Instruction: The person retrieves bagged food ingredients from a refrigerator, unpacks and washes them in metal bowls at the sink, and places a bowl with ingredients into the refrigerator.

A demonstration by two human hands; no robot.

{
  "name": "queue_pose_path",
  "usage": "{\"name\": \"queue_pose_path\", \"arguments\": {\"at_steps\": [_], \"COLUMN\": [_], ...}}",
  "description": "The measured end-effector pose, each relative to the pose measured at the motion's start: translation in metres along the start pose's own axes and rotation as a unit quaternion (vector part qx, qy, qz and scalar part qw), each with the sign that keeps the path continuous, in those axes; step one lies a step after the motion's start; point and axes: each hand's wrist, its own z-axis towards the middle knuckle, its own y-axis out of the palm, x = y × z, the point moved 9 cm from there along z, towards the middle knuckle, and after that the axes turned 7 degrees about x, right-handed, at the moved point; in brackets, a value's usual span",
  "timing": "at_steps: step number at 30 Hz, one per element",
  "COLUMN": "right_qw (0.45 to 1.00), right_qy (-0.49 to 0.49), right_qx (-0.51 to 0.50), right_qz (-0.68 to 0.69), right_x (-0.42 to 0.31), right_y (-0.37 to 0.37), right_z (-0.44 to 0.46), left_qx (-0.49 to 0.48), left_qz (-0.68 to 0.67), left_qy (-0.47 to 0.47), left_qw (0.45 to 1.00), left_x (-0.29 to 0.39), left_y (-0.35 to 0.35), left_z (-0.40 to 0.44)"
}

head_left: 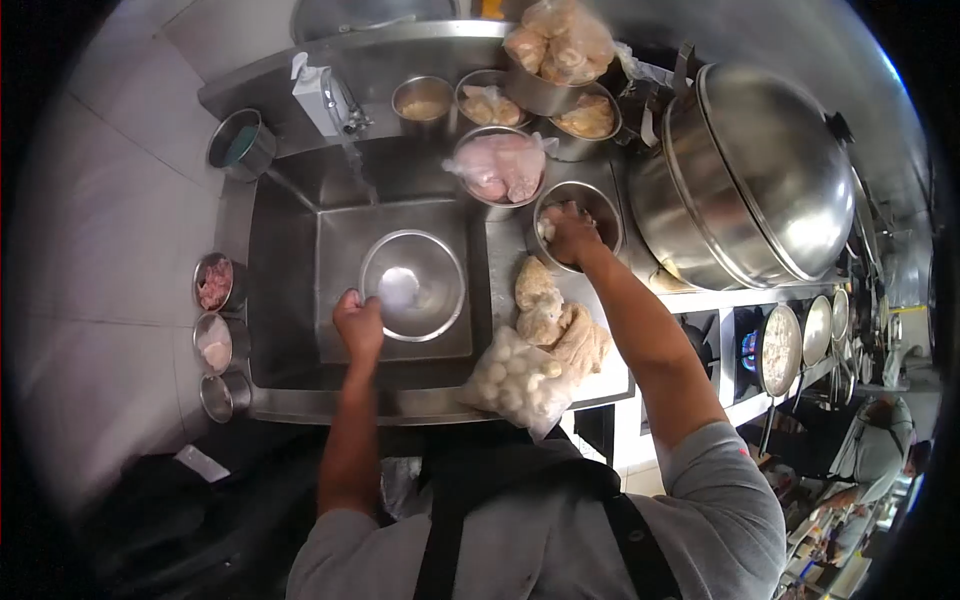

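Note:
Over the sink (400, 370), my left hand (358, 325) is closed on the near left rim of a round steel mixing bowl (425, 327). The bowl looks wet and shiny, with a bright reflection at its bottom. My right hand (574, 236) reaches down into a steel pot (613, 215) on the counter right of the sink. Small white round pieces (547, 228) show beside its fingers, which are mostly hidden. Close below that pot lie a clear bag of white balls (515, 385) and bags of pale, crumbly-looking food (540, 305).
A tap (352, 122) runs water into the sink's back. Pots with bagged meat (500, 165) line the back right. A large domed steel vessel (740, 180) stands at right, near a lit burner (748, 350) and pan (780, 350). Small pots (215, 285) edge the left. Another person (870, 440) is far right.

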Motion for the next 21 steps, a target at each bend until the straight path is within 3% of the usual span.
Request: {"name": "queue_pose_path", "arguments": {"at_steps": [4, 6, 7, 9, 13, 15, 17, 19, 21], "right_qw": [0.989, 0.977, 0.977, 0.939, 0.876, 0.776, 0.713, 0.722, 0.732], "right_qy": [0.030, -0.125, -0.125, -0.070, 0.018, 0.062, -0.039, -0.090, -0.233], "right_qx": [-0.032, 0.050, 0.050, 0.067, -0.007, 0.014, 0.063, 0.072, 0.126], "right_qz": [0.143, 0.164, 0.163, 0.330, 0.482, 0.627, 0.698, 0.682, 0.628], "right_x": [0.027, 0.015, 0.022, 0.037, 0.029, 0.017, -0.024, -0.074, -0.120], "right_y": [0.026, 0.004, 0.002, -0.003, -0.077, -0.102, -0.121, -0.118, -0.123], "right_z": [0.010, 0.005, 0.009, 0.018, -0.028, -0.046, -0.056, -0.071, -0.091], "left_qx": [-0.037, -0.027, -0.027, -0.029, -0.038, -0.055, -0.056, -0.061, -0.060], "left_qz": [-0.124, -0.195, -0.196, -0.242, -0.226, -0.245, -0.234, -0.225, -0.243], "left_qy": [-0.041, -0.064, -0.065, -0.109, -0.092, -0.151, -0.151, -0.153, -0.172], "left_qw": [0.991, 0.978, 0.978, 0.964, 0.969, 0.956, 0.959, 0.960, 0.953], "left_x": [0.029, 0.035, 0.040, 0.044, 0.071, 0.078, 0.088, 0.090, 0.083], "left_y": [0.021, 0.027, 0.030, 0.032, 0.041, 0.049, 0.052, 0.058, 0.059], "left_z": [-0.012, -0.015, -0.018, -0.027, -0.041, -0.054, -0.062, -0.069, -0.074]}}
